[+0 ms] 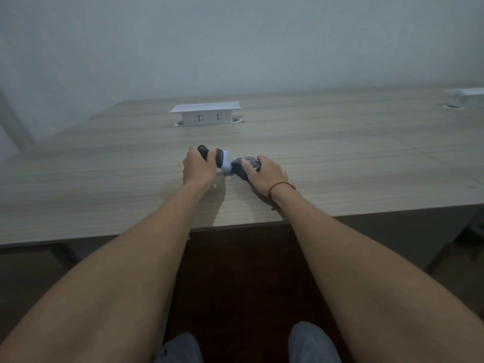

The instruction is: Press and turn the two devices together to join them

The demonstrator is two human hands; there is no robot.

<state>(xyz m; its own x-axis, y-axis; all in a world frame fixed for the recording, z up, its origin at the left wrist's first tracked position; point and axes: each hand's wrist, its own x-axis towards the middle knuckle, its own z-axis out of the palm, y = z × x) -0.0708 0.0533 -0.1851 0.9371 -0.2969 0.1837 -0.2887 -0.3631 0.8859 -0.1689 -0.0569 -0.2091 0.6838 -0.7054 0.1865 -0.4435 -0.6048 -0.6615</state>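
My left hand (198, 166) grips a dark handle-like object (209, 153) that ends in a white rounded part (227, 166), held just above the wooden table (104, 179). My right hand (267, 174), with a red string around its wrist, grips a dark rounded object (242, 166) right next to that white part. The two objects meet between my hands; what they are exactly is too blurred to tell.
A white pop-up socket box (207, 113) with two outlets stands on the table behind my hands. Another white box (468, 96) sits at the far right. The table's front edge runs under my forearms; my knees show below.
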